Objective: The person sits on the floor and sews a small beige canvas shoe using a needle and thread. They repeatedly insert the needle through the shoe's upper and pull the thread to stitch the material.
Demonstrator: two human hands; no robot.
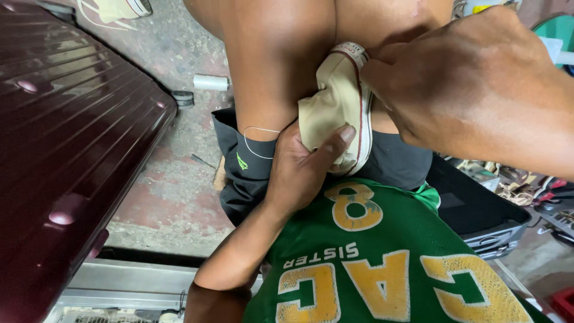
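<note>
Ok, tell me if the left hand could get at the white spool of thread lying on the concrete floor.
Probably not as things stand: the left hand is wrapped around the cream canvas shoe wedged between the knees, and the bare thigh lies between it and the white spool.

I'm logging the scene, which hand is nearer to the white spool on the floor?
Left. The left hand grips the shoe on the side toward the spool; the right hand holds the shoe's far side.

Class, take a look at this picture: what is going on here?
A seated person grips a cream canvas shoe between the knees. The left hand holds its side, thumb pressed on the canvas; the right hand grasps its top end. A loop of thread lies on the left thigh. A maroon suitcase stands alongside.
</note>
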